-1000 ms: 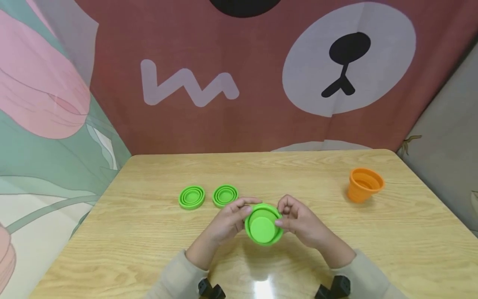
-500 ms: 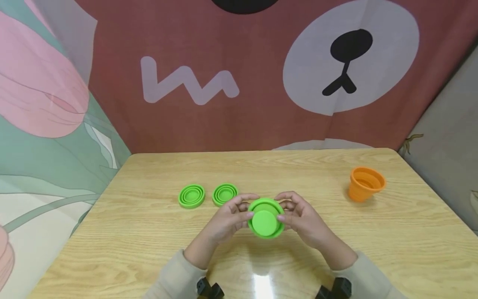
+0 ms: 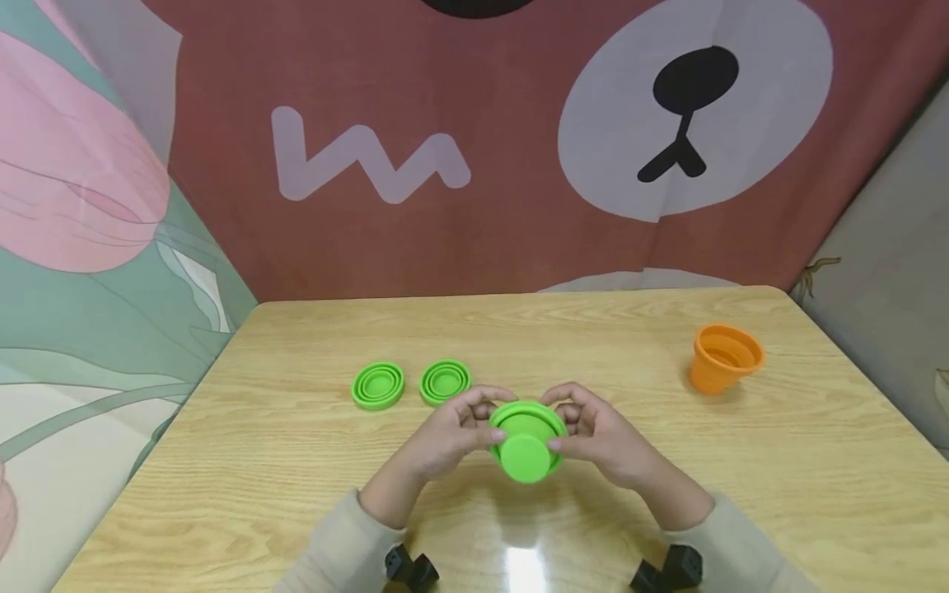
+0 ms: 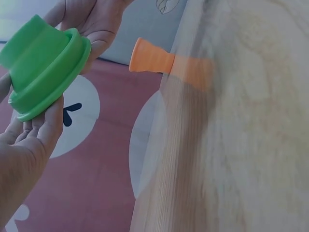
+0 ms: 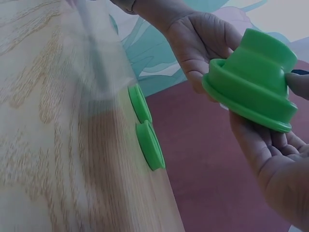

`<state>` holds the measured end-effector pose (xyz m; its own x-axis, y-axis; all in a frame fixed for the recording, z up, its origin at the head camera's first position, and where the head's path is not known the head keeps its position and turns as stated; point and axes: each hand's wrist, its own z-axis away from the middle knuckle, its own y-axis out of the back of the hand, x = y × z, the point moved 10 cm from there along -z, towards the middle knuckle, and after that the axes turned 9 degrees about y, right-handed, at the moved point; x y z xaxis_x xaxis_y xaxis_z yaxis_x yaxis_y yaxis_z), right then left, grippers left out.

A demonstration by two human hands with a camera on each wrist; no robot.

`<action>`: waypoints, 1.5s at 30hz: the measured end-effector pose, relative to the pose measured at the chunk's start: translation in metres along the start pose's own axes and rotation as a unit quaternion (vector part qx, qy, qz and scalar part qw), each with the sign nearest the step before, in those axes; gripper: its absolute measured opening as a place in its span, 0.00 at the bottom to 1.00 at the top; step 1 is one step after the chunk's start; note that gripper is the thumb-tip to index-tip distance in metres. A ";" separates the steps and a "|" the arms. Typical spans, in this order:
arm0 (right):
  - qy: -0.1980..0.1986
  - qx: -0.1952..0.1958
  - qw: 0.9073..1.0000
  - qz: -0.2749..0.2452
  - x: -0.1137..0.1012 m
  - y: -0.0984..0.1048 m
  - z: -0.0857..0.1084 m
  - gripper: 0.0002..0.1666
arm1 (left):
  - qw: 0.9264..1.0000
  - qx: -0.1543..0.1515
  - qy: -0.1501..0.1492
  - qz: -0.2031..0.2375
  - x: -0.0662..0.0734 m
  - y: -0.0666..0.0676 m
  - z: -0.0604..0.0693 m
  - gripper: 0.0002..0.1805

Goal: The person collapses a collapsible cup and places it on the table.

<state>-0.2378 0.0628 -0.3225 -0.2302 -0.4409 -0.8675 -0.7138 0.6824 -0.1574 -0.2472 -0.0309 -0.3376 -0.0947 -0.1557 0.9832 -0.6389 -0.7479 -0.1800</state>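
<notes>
A green collapsible cup (image 3: 526,441) is held up off the table between both hands, its round base facing the head camera. The left hand (image 3: 452,436) grips its left side, thumb on the outer wall and fingers behind the rim. On the opposite side the right hand (image 3: 599,436) pinches it in the same way. In the left wrist view the cup (image 4: 41,65) shows a stepped wall, partly extended from its wide rim. The right wrist view shows the cup (image 5: 256,79) tilted, with fingers under the rim.
Two flat collapsed green cups (image 3: 378,385) (image 3: 445,381) lie on the wooden table (image 3: 245,461), left of and beyond the hands. An upright orange cup (image 3: 715,371) stands at the back right. Behind the table's far edge hangs a printed cloth (image 3: 519,239).
Between the hands, the cup's base has tilted downward and its wall stands out more from the rim. The right hand's fingers have spread behind the rim.
</notes>
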 end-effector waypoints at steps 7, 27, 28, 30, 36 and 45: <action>-0.021 -0.022 1.000 0.007 0.002 -0.006 -0.001 0.18 | 0.999 -0.050 0.004 0.005 -0.003 -0.009 -0.001 0.29; -0.051 -0.034 0.997 -0.048 0.008 -0.010 0.000 0.15 | 0.993 -0.119 -0.010 0.028 0.002 -0.018 0.004 0.20; -0.051 -0.031 0.997 -0.046 0.008 -0.010 0.000 0.15 | 0.993 -0.116 -0.005 0.023 0.001 -0.018 0.003 0.21; -0.053 -0.027 0.997 -0.047 0.007 -0.009 0.000 0.15 | 0.994 -0.113 0.003 0.014 -0.001 -0.018 0.002 0.23; -0.076 -0.019 0.995 -0.057 0.011 -0.009 0.000 0.14 | 0.994 -0.107 0.013 -0.001 -0.005 -0.019 0.001 0.29; -0.102 -0.011 0.994 -0.025 0.018 -0.008 0.002 0.12 | 0.997 -0.048 0.053 -0.019 -0.015 -0.012 -0.003 0.25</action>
<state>-0.2351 0.0508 -0.3381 -0.0558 -0.3453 -0.9368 -0.7361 0.6482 -0.1951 -0.2405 -0.0172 -0.3501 -0.1456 -0.0558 0.9878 -0.7136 -0.6856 -0.1439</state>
